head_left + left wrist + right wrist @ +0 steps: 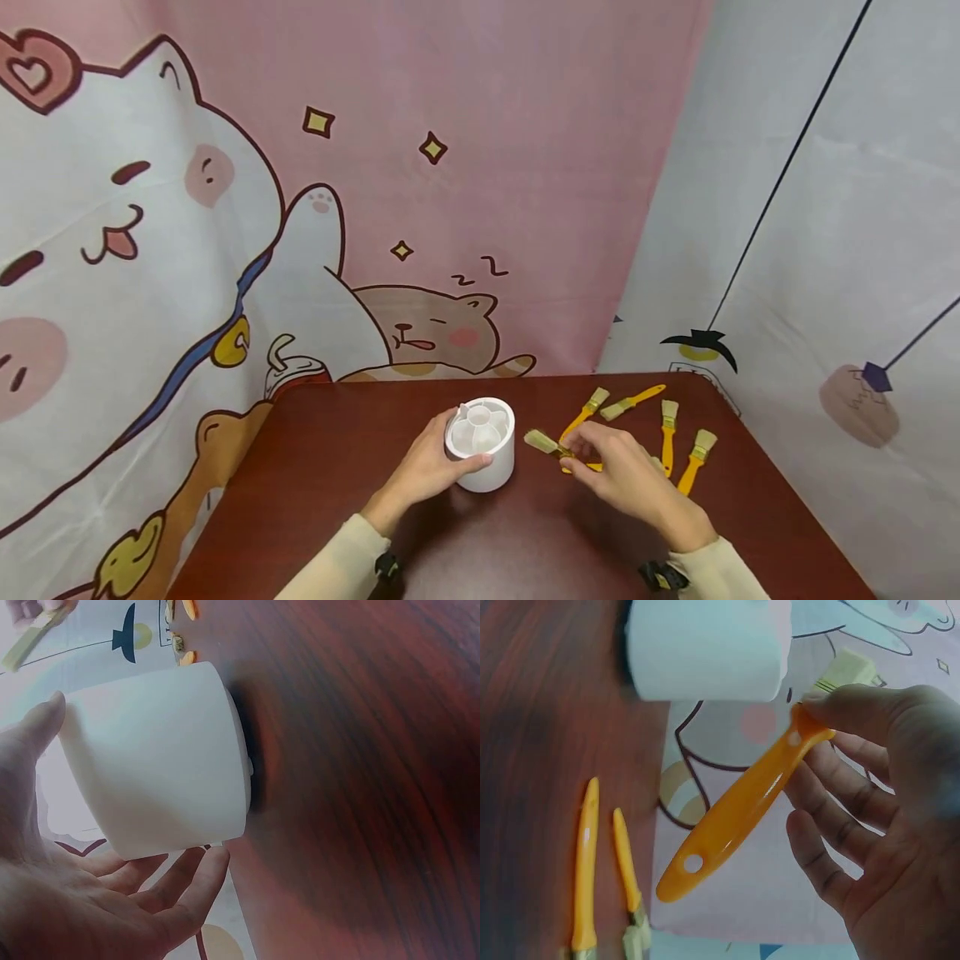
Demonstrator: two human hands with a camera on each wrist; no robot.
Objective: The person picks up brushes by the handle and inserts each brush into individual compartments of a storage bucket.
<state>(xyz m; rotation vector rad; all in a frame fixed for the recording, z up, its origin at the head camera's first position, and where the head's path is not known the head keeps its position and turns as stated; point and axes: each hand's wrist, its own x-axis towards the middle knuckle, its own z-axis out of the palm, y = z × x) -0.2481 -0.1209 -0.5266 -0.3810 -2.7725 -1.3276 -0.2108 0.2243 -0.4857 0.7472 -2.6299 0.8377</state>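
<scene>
My left hand grips a white round brush holder, with the thumb on its near side and the fingers around its left. Its top faces up and shows a central ring with divided compartments around it. In the left wrist view, the holder's base is close to the table and casts a dark shadow. To the right, my right hand pinches a paintbrush near its ferrule, between thumb and fingers. Pale bristles point toward the holder, while the orange-yellow handle with a hole in its end hangs free below the fingers.
Several similar paintbrushes lie on the dark red-brown table, among them one at the back and one at the right. Another is partly hidden by my right hand. A printed cloth hangs behind the table's back edge.
</scene>
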